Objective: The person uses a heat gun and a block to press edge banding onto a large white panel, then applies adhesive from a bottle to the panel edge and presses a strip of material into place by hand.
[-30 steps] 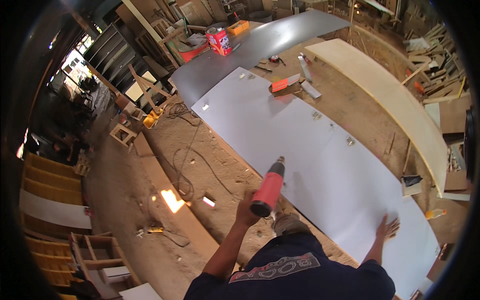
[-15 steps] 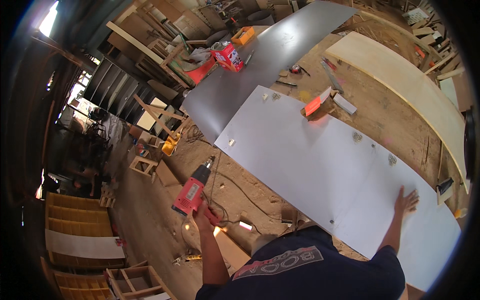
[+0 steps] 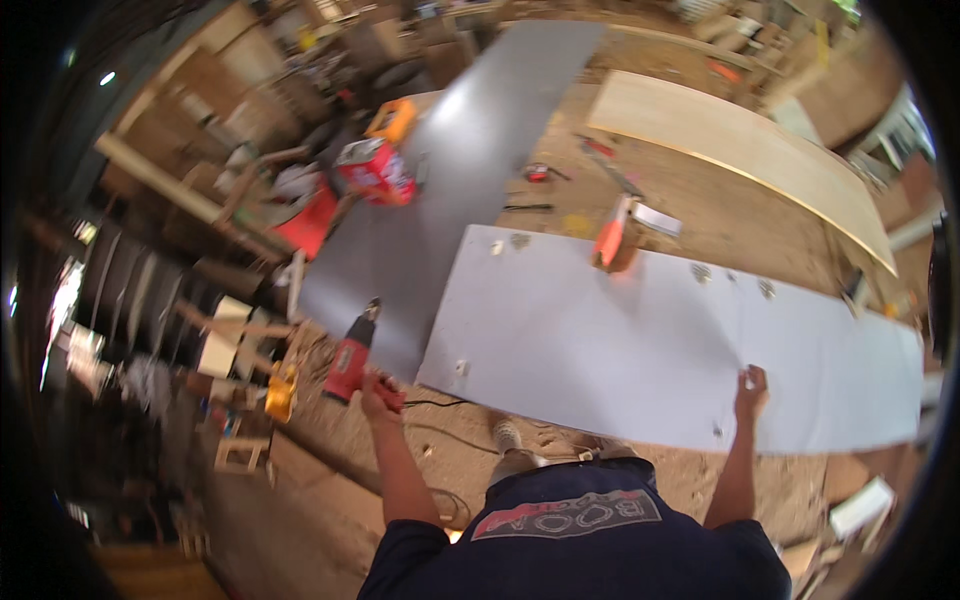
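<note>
- Red and black in the head view, a heat gun (image 3: 349, 362) sits in the left grip (image 3: 380, 397), fingers wrapped around its handle; its nozzle points away from the person.
- The tool is just left of the near left corner of a pale grey panel (image 3: 580, 340), with a dark cable (image 3: 436, 403) close to its handle.
- The right grip (image 3: 750, 388) appears over the panel's right half, fingers curled; I cannot tell whether it pinches anything or touches the surface.
- Metal fittings (image 3: 701, 272) lie near the panel's far edge, and an orange piece (image 3: 609, 243) stands there too.
- Beyond that edge are a white block (image 3: 657, 220), a red tape measure (image 3: 537, 173) and a long pale board (image 3: 740, 150).
- On the left, a glossy dark sheet (image 3: 450, 150) bears a red-and-white tin (image 3: 375, 172).
</note>
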Available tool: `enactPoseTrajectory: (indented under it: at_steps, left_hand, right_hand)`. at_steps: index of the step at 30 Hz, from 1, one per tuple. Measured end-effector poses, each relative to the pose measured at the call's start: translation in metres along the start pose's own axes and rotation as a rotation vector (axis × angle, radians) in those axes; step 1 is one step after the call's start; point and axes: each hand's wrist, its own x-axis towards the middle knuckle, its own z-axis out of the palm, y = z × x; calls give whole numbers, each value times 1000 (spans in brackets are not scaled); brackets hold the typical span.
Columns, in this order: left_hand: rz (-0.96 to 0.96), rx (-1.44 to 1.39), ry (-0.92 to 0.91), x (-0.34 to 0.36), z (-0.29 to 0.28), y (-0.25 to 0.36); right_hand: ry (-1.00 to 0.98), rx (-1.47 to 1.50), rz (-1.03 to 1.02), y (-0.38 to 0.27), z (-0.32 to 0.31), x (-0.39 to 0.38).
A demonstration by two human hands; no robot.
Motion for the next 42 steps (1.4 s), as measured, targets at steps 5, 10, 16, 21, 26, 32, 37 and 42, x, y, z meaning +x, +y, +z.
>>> enactPoseTrajectory:
  at_steps: [5, 10, 16, 21, 26, 32, 37, 42]
  left_hand:
    - [-228, 175, -178, 133, 53, -35]
    - [-293, 299, -300, 174, 41, -4]
    - [-234, 689, -261, 214, 47, 2]
    - [108, 1551, -179, 220, 41, 25]
    - [71, 1511, -203, 168, 53, 33]
    - [449, 1727, 65, 67, 46, -4]
    - [816, 1597, -26, -84, 63, -107]
    - [883, 1407, -491, -264, 108, -244]
  right_hand:
    - [232, -82, 90, 58, -2, -139]
    - [119, -109, 300, -58, -10, -280]
    - [208, -182, 438, -48, -27, -373]
    - [187, -201, 467, -46, -37, -384]
    - [184, -139, 448, -18, -51, -343]
    - [249, 72, 338, 51, -95, -232]
    - [353, 204, 469, 123, -164, -142]
    - [483, 354, 630, 228, -215, -73]
